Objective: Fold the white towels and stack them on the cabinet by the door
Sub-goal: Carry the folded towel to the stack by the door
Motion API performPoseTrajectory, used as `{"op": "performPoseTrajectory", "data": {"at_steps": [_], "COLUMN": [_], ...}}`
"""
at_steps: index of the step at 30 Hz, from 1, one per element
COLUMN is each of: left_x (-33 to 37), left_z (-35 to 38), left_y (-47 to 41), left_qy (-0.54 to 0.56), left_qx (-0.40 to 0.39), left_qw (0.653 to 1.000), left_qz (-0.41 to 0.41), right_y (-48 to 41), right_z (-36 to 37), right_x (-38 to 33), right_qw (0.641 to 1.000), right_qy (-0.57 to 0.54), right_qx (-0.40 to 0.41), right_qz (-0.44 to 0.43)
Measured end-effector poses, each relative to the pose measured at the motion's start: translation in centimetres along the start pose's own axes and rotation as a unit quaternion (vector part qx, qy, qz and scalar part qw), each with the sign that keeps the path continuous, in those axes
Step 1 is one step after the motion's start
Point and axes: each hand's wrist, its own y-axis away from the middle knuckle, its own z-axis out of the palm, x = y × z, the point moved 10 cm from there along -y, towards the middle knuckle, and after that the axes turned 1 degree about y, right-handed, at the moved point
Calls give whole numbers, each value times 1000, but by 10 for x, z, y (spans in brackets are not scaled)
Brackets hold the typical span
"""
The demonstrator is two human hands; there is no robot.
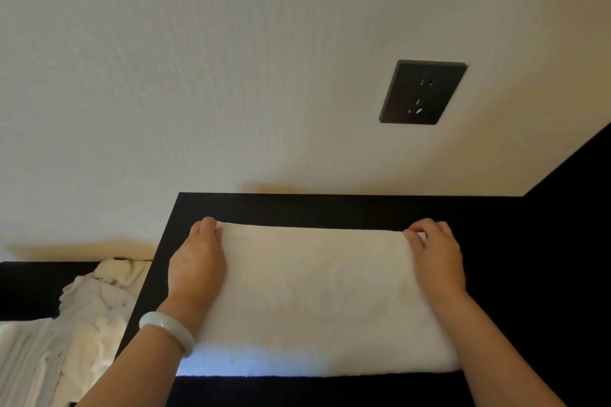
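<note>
Wall: pale and textured, it fills the far half of your view.
Cabinet: black top, set against the wall.
Folded towel: white, it lies flat on the cabinet top in front of you.
Towel pile: crumpled white cloth, lower on the near left.
Left hand: your fingers curl round the towel's far left corner.
Right hand: you pinch the far right corner.
Socket: dark plate on the wall, far right.
Bracelet: pale, on your left wrist.
</note>
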Motion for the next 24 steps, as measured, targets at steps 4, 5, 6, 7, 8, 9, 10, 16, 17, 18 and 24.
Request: {"op": "performPoseTrajectory", "data": {"at_steps": [4,5,6,7,8,9,10,16,17,18,24], "left_x": [47,75,105,129,145,152,151,130,131,132,131], "left_z": [-15,-13,-6,11,30,49,63,83,83,83,83], "left_y": [10,20,33,48,62,73,80,77,77,78,78], "left_qy": [-69,-56,-37,-31,-43,-63,-87,-113,-111,-109,-114], "left_qx": [102,119,107,67,17,-22,-49,-78,-79,-81,-78], "left_qw": [985,974,962,952,944,939,935,945,946,947,948], "left_qz": [118,183,249,297,326,339,339,296,294,292,286], "right_y": [5,13,24,37,52,70,85,55,43,32,29], "right_z": [-14,-18,-15,-3,19,45,68,59,50,40,11], "right_x": [-21,-43,-68,-91,-109,-121,-122,-32,-18,-6,-36], "right_qw": [992,986,981,976,974,967,955,948,949,949,962], "right_qy": [113,125,117,100,78,70,85,210,230,251,243], "right_qx": [45,77,87,70,13,-69,-139,-163,-154,-144,-74], "right_qz": [-24,-75,-129,-180,-214,-234,-247,-178,-150,-125,-102]}}
